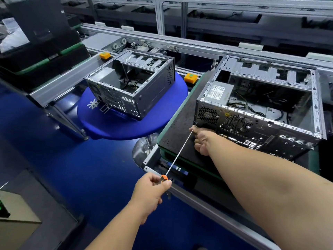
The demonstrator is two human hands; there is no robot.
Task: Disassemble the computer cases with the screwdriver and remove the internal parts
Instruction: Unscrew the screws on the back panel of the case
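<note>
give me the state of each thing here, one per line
near case: side panel off, on the black pad, power supply inside
far case: side panel off, on the blue stool
screwdriver: tip at the near case's rear corner
left hand: grips the screwdriver handle
right hand: fingers curled, steadying the tip

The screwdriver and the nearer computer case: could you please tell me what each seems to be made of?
Screwdriver: thin bright shaft, likely polished steel; orange-and-black handle looks like plastic or rubber. Nearer computer case: bare grey sheet metal, probably steel, judging by punched vent holes and folded, dully reflective edges.
</note>
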